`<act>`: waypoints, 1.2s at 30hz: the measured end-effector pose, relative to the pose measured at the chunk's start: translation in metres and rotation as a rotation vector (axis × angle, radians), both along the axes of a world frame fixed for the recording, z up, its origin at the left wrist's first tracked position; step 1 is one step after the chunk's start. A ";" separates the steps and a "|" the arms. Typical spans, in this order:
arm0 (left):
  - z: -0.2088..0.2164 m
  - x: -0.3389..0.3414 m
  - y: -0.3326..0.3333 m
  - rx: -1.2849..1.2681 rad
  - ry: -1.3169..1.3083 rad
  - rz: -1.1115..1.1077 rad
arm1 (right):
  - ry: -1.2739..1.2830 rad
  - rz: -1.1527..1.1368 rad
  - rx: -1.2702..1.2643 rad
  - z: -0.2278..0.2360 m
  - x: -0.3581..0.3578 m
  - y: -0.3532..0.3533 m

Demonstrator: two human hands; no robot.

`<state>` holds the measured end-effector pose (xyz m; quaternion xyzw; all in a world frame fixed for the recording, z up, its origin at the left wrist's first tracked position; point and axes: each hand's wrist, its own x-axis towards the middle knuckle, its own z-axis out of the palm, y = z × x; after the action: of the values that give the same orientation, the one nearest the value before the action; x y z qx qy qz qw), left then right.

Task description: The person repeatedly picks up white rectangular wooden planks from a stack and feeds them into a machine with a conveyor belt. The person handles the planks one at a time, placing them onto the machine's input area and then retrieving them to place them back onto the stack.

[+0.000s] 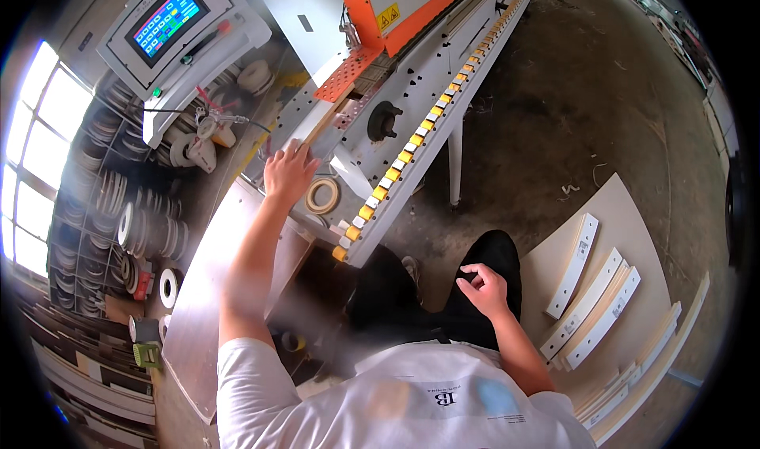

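My left hand reaches forward with its fingers stretched out against the near end of a narrow light-coloured board. That board lies on the bed of a white-and-orange edge-banding machine, and its far end passes under a perforated orange guard. Whether the fingertips press on the board or only rest there is hard to tell. Over my right thigh hovers my right hand, loosely curled, thumb and forefinger apart, holding nothing.
A roller rail with yellow and white rollers slants away. Several white-edged boards lie on a large panel at right. A control screen stands far left, above racked edging rolls. A tan roll sits below the bed.
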<state>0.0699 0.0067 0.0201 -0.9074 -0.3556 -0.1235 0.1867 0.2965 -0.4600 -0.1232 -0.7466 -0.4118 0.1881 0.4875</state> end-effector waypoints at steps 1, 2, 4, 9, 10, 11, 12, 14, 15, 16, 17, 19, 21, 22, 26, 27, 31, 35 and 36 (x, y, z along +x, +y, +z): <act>0.000 0.005 0.001 0.005 0.002 -0.008 | -0.008 0.000 -0.002 0.003 -0.001 -0.001; -0.001 0.010 0.002 -0.001 0.000 -0.011 | -0.016 -0.001 -0.003 0.005 -0.001 -0.001; -0.001 0.023 0.007 -0.008 -0.006 -0.022 | 0.020 -0.026 0.001 0.000 0.000 -0.002; -0.006 0.061 0.025 0.009 -0.021 -0.023 | 0.054 -0.045 0.002 -0.004 0.003 -0.002; -0.006 0.070 0.027 0.002 -0.018 -0.017 | 0.059 -0.044 0.002 -0.004 0.003 -0.002; -0.006 0.080 0.029 -0.010 -0.024 -0.010 | 0.065 -0.044 0.002 -0.004 0.004 -0.002; -0.006 0.091 0.033 -0.018 -0.032 -0.005 | 0.074 -0.047 0.005 -0.005 0.004 -0.001; -0.006 0.113 0.041 -0.023 -0.039 0.010 | 0.091 -0.053 0.009 -0.007 0.005 -0.002; -0.008 0.124 0.046 -0.017 -0.041 0.023 | 0.094 -0.048 0.002 -0.007 0.006 -0.002; -0.010 0.133 0.051 -0.011 -0.045 0.035 | 0.097 -0.044 -0.005 -0.007 0.007 -0.002; -0.011 0.139 0.055 -0.031 -0.065 0.061 | 0.099 -0.041 -0.012 -0.006 0.008 -0.002; -0.017 0.159 0.061 -0.086 -0.092 0.082 | 0.104 -0.051 -0.007 -0.008 0.009 -0.006; -0.031 0.153 0.074 0.021 -0.122 0.057 | 0.116 -0.053 0.036 -0.009 0.009 -0.007; -0.038 0.151 0.080 0.066 -0.135 0.025 | 0.124 -0.062 0.072 -0.009 0.009 -0.005; -0.045 0.115 0.079 0.058 -0.135 -0.088 | 0.204 -0.067 0.059 -0.005 0.013 -0.012; -0.044 0.108 0.072 -0.023 -0.144 -0.148 | 0.241 -0.086 0.070 -0.004 0.014 -0.013; -0.038 0.067 0.046 -0.076 -0.204 -0.360 | 0.195 -0.216 0.238 -0.014 0.032 -0.023; -0.028 0.032 0.027 -0.184 -0.226 -0.352 | -0.363 -0.711 -0.026 -0.049 0.098 -0.066; -0.029 0.029 0.024 -0.219 -0.232 -0.329 | -0.418 -0.810 -0.095 -0.076 0.118 -0.086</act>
<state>0.0984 0.0302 -0.0088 -0.9477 -0.2331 -0.2168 0.0224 0.4143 -0.5456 -0.1994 -0.8908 -0.1670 -0.1537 0.3936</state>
